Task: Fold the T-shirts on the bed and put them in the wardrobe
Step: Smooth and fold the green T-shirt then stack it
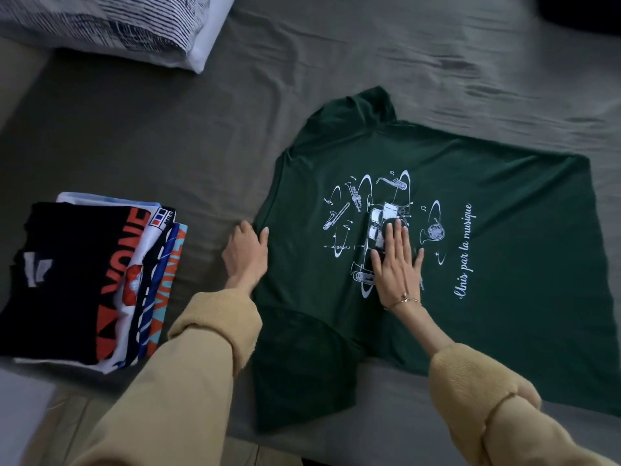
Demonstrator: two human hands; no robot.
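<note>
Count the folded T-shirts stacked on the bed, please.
About 4 in the stack at the left: black on top, white beneath, then blue-striped, and orange-and-teal lowest. More may be hidden underneath. The green T-shirt lies unfolded.

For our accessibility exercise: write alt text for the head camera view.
A dark green T-shirt with a white music print lies spread on a grey-green bed sheet; the right hand presses flat on it, the left hand holds its edge. A stack of folded T-shirts sits left.

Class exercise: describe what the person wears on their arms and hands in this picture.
Both arms wear loose mustard-yellow fleecy sleeves, the left sleeve and right sleeve, with ribbed cuffs. The right wrist carries a thin rose-gold bracelet. No rings or gloves are visible.
</note>
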